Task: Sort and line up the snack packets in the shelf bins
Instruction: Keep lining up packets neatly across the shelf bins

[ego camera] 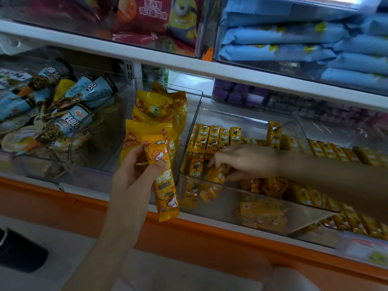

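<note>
1. At the lower shelf's front, before the middle bin (194,114): left hand (136,171), fingers curled round a long packet (165,185), thumb pressed on its printed face.
2. Long packet: yellow, with a cartoon child and balloon, held roughly upright with a slight tilt, lower end hanging past the orange shelf edge (189,234), outside every bin.
3. Inside the right bin (235,118): right hand (245,160), palm down, fingers closed on a small packet (217,175) near the front-left corner.
4. Small packet: yellow, tilted, blurred, just beside another small one standing against the bin's left wall.
5. Behind the right hand: a row (212,139) of small yellow packets, upright and side by side along the bin's left part; a single upright one (274,135) further right, apart from the row.
6. Elsewhere in the right bin: more small yellow packets lying loose at mixed angles, some seen through the clear front wall.
7. In the middle bin: big yellow bags (155,110), standing one behind another.
8. In the left bin (123,106): cones (63,101) in blue wrap, piled crosswise.
9. On the upper shelf: red bags (147,13) with a yellow cartoon figure at left, blue packets (294,34) stacked flat at right.
10. At the lower shelf's back, right side: purple packs (237,93), blurred.
</note>
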`<control>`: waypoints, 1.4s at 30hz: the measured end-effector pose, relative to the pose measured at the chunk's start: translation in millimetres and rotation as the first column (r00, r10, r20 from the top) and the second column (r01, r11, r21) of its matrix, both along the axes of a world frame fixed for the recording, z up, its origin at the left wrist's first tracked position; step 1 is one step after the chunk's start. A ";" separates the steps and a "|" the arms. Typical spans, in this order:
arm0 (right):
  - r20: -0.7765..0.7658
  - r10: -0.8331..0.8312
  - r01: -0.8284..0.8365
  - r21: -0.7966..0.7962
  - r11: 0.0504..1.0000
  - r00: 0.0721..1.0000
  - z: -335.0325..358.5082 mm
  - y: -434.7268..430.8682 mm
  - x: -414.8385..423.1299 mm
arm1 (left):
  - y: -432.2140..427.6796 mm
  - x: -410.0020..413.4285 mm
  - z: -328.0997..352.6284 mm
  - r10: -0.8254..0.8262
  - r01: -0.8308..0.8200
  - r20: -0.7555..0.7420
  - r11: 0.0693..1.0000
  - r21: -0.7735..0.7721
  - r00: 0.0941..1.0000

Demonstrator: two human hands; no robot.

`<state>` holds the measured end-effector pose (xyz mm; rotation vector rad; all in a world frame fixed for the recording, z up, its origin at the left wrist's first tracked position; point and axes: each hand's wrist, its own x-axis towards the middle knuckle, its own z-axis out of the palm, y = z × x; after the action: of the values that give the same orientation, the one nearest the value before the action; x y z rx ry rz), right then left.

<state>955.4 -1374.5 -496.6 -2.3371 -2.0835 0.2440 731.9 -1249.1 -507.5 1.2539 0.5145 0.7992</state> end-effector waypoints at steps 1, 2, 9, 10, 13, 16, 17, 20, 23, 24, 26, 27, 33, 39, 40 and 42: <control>0.004 -0.022 0.022 0.025 0.999 1.000 2.2 -2.4 -1.2 | 0.3 0.5 0.1 -0.003 0.003 -0.002 1.000 0.001 1.000; -0.004 -0.045 0.045 0.071 0.996 0.999 5.0 -4.5 -4.2 | 0.3 1.4 0.2 -0.007 0.007 -0.002 1.000 0.000 1.000; -0.615 -0.435 0.496 -0.081 0.865 0.657 10.5 -6.5 -18.9 | -4.7 7.1 1.3 -0.033 0.033 -0.005 0.999 0.014 0.999; -0.649 -0.487 0.522 -0.158 0.838 0.585 9.9 -6.9 -20.5 | -5.2 7.5 1.8 -0.039 0.039 -0.004 0.999 0.019 0.999; -0.685 -0.584 0.570 -0.292 0.768 0.436 11.3 -7.5 -23.6 | -5.6 6.8 3.1 -0.047 0.047 0.002 0.999 0.020 0.999; -0.675 -0.639 0.597 -0.355 0.719 0.368 12.6 -5.8 -24.2 | -5.4 5.5 2.5 -0.044 0.044 -0.005 0.999 0.030 0.999; -0.683 -0.655 0.608 -0.380 0.697 0.323 11.8 -4.8 -24.5 | -5.4 5.7 2.4 -0.044 0.044 -0.005 0.999 0.031 0.999; -0.686 -0.692 0.603 -0.461 0.652 0.224 3.3 -0.5 -30.5 | -5.4 7.3 1.5 -0.042 0.042 -0.009 0.999 0.021 0.999; -0.586 -0.737 0.621 -0.449 0.642 0.338 -11.7 8.5 -37.8 | -5.4 8.0 1.5 -0.042 0.042 -0.020 0.998 0.035 0.999; -0.498 -0.755 0.634 -0.430 0.643 0.427 -16.0 12.1 -38.6 | -5.4 7.7 1.7 -0.043 0.044 -0.020 0.998 0.038 0.999; -0.334 -0.755 0.628 -0.420 0.655 0.564 -22.7 19.7 -38.2 | -4.9 7.0 1.8 -0.047 0.047 -0.022 0.998 0.035 0.999; -0.293 -0.741 0.615 -0.421 0.667 0.604 -24.7 22.8 -37.6 | -4.5 6.5 1.7 -0.049 0.050 -0.023 0.998 0.030 0.999; -0.578 -0.738 0.582 -0.483 0.654 0.349 -20.0 26.3 -39.5 | -2.1 5.6 -0.2 -0.044 0.045 -0.017 0.999 0.027 0.999; -0.372 -0.640 0.535 -0.355 0.767 0.672 -2.5 18.2 -38.7 | -1.3 5.5 5.9 -0.039 0.038 0.011 0.996 0.077 0.999; -0.362 -0.599 0.550 -0.241 0.800 0.714 1.7 17.9 -39.7 | -1.5 5.5 8.5 -0.028 0.026 0.023 0.996 0.084 0.999; -0.582 -0.472 0.577 -0.006 0.817 0.662 13.9 16.5 -49.7 | -1.6 5.6 14.0 -0.005 0.000 0.048 0.995 0.097 0.999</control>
<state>905.6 -1358.0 -482.7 -2.2595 -1.0531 0.6102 737.5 -1250.7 -493.5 1.3213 0.4396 0.8586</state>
